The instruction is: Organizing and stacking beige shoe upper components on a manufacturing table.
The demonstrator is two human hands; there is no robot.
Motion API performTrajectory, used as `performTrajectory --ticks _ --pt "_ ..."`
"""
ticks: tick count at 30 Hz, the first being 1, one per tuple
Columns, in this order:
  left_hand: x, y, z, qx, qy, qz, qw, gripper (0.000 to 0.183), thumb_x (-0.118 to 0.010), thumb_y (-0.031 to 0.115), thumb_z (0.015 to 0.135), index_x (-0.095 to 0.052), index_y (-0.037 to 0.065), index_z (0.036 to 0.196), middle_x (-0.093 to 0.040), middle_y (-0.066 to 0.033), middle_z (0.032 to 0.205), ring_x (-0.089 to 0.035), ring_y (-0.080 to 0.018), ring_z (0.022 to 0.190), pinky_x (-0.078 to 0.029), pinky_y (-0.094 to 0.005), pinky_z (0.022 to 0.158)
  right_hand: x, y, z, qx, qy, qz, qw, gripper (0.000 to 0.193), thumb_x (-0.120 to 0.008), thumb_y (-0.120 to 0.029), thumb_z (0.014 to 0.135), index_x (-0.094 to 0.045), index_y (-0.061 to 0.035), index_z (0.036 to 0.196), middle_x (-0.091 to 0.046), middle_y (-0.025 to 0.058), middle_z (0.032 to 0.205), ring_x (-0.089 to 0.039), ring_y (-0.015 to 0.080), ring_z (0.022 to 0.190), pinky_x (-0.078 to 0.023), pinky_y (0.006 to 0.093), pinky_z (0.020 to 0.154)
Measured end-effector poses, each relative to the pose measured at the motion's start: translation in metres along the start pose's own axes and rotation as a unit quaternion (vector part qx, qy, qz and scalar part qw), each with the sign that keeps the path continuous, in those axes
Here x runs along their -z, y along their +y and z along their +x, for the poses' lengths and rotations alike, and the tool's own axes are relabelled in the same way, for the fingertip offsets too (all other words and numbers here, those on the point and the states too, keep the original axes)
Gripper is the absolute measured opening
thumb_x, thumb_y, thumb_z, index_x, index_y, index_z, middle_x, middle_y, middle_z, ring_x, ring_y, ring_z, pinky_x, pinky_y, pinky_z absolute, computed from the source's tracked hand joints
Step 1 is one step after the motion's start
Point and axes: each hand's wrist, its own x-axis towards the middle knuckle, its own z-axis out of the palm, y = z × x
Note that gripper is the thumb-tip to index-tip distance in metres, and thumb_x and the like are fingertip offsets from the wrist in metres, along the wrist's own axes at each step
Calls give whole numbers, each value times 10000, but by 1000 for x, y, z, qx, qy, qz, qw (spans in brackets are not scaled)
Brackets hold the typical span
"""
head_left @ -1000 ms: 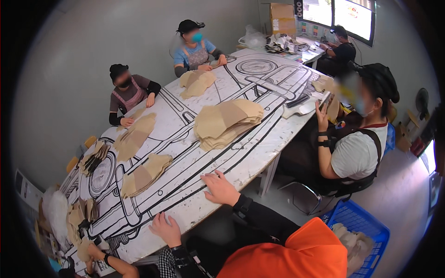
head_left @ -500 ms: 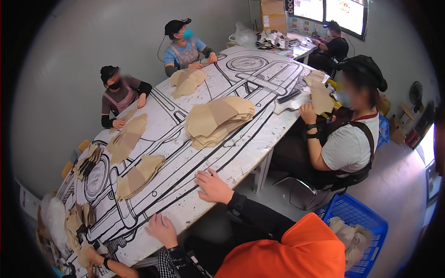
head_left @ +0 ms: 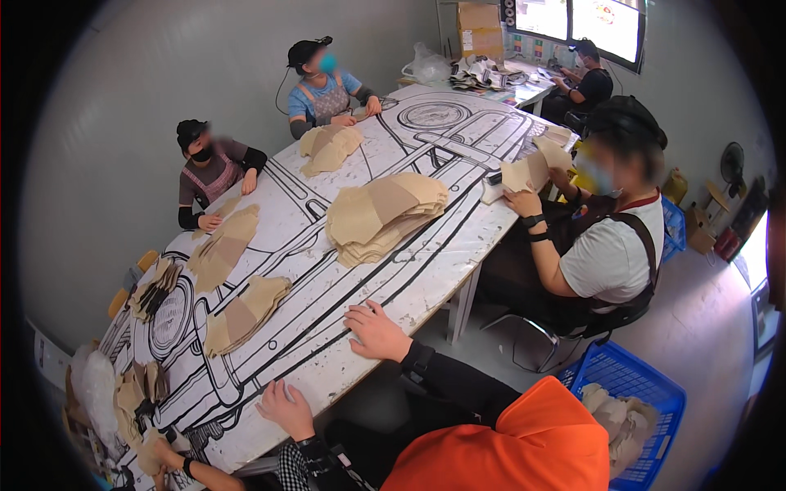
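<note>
Both of my hands rest on a long white table [head_left: 327,380] with black line drawings. My left hand [head_left: 286,409] lies near the table's front edge, its fingers spread and empty. Farther right, my right hand [head_left: 377,331] lies palm down on the edge, fingers apart, holding nothing. Nearest to them is a small stack of beige fabric-like pieces [head_left: 248,315]. A taller stack of similar beige and brown pieces [head_left: 385,214] sits beyond my right hand.
A co-worker at the right holds a beige piece [head_left: 524,173]. Two people sit across the table, beside more stacks [head_left: 223,247]. At lower left, another person's hands [head_left: 168,454] hold a piece. A blue basket [head_left: 626,376] of pieces stands on the floor at right.
The co-worker at the right has lowered the beige piece toward the table and turned it, now with both hands visible at it. My hands have stayed in place.
</note>
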Motion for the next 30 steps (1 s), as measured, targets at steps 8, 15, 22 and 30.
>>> performTrajectory --ticks 8,15,22,30 --pt "-10 -10 -2 3 14 20 1000 424 -669 265 1012 -685 67 1386 -645 -151 1471 -549 -340 1432 -196 -688 1288 1 -1 -1 -4 12 -3 1000 601 -732 -276 897 -596 -6 1417 -644 165 1447 -495 337 1497 -313 594 1276" --pt "-13 -13 0 3 22 22 1000 609 -659 299 1031 -540 85 1588 -569 -165 1585 -466 -367 1527 -163 -699 1288 5 -4 4 -5 20 -1 1000 688 -726 -272 904 -541 -1 1509 -609 189 1501 -479 345 1518 -309 603 1280" --pt "9 19 5 15 85 15 996 595 -662 320 1036 -568 104 1582 -484 -188 1665 -381 -419 1577 -174 -736 1272 20 -15 4 7 63 -66 996 777 -733 -261 904 -473 -27 1598 -552 208 1556 -476 345 1522 -329 621 1254" --pt "-6 -13 -1 -37 -32 75 996 567 -682 311 1013 -597 105 1534 -531 -203 1611 -428 -428 1546 -160 -742 1274 2 -4 2 -22 -16 30 999 660 -733 -277 897 -587 -46 1497 -578 210 1502 -469 367 1501 -333 627 1248"
